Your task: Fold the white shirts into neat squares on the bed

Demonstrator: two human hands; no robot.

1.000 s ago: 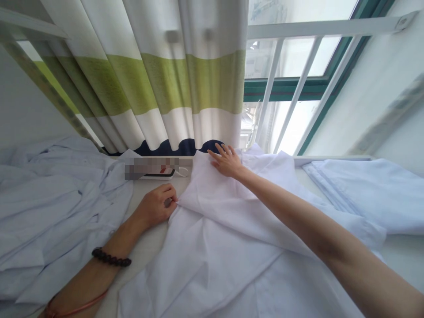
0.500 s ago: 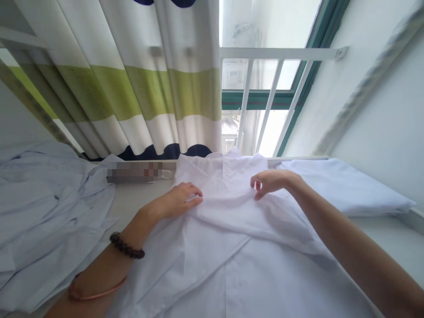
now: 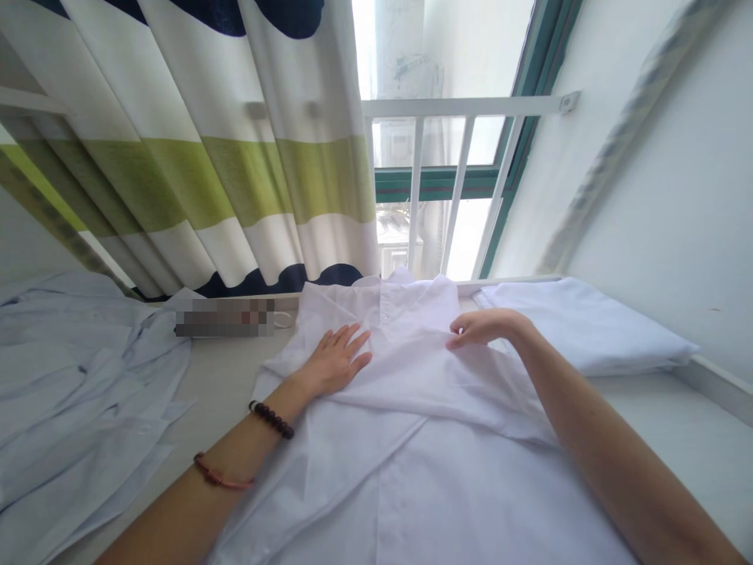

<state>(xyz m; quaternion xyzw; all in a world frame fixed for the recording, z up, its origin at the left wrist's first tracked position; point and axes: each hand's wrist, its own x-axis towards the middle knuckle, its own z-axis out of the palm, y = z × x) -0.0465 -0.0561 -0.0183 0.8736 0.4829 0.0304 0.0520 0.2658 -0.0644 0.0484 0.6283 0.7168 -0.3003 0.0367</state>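
A white buttoned shirt (image 3: pixel 423 479) lies spread out before me, its collar toward the window and its sleeves laid across the front. My left hand (image 3: pixel 338 359) rests flat on the upper left of the shirt, fingers apart. On the other side, my right hand (image 3: pixel 478 326) pinches the cloth between thumb and fingers near the top of the crossing sleeve. Two bracelets, one of dark beads (image 3: pixel 271 420) and one reddish cord (image 3: pixel 220 477), circle my left forearm.
Loose white garments (image 3: pixel 76 392) are heaped at the left. At the right lies a folded white cloth (image 3: pixel 582 326) by the wall. A blurred-out item (image 3: pixel 223 318) sits near the back edge. Behind stand a striped curtain (image 3: pixel 247 180) and a white railing (image 3: pixel 464 107) before the window.
My left hand has moved slightly inward and flattened onto the shirt. The right hand's thumb and fingers have closed on the sleeve cloth. The whole view has shifted a little.
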